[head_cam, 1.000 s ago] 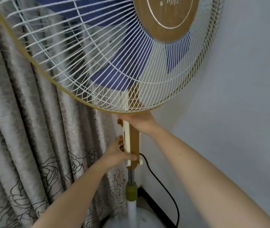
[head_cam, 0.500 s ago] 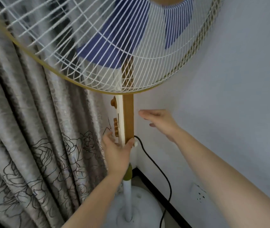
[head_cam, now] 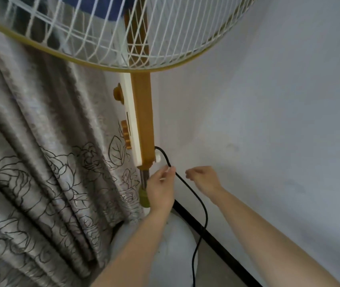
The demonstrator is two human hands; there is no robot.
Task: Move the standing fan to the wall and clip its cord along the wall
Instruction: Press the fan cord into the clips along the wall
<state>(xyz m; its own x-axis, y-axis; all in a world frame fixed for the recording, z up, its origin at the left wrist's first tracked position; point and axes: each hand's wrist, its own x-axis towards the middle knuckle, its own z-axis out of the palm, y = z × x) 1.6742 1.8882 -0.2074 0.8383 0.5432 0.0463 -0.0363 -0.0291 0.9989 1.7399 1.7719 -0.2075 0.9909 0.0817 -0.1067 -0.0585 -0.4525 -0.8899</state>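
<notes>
The standing fan (head_cam: 142,83) stands in a corner of the room. Its brown post (head_cam: 143,121) goes straight up and down. Right above the post is the big white wire cage (head_cam: 185,38) with a gold edge. On the left side of the post stick out two brown knobs (head_cam: 119,96). Left of the post hangs a grey curtain (head_cam: 40,162) with flowers drawn on it. Right of the post is the pale wall (head_cam: 268,121), and the fan is close to it. Below the post there is a green ring (head_cam: 144,198), and under that the round white base (head_cam: 175,255) sits on the floor.

The black cord (head_cam: 203,204) comes out of the post low on its right side. It hangs loose, bends down and to the right, then drops past the base. It runs in front of a black strip (head_cam: 216,238) at the bottom of the wall. It is not fixed to the wall.

The left hand (head_cam: 160,189) is just below the post, in front of the green ring. Its fingertips (head_cam: 170,169) are pressed together and pinch the cord near where it leaves the post.

The right hand (head_cam: 203,179) is below and to the right of the post, just beside the cord but not touching it. Its fingers (head_cam: 190,175) are softly bent and hold nothing.
</notes>
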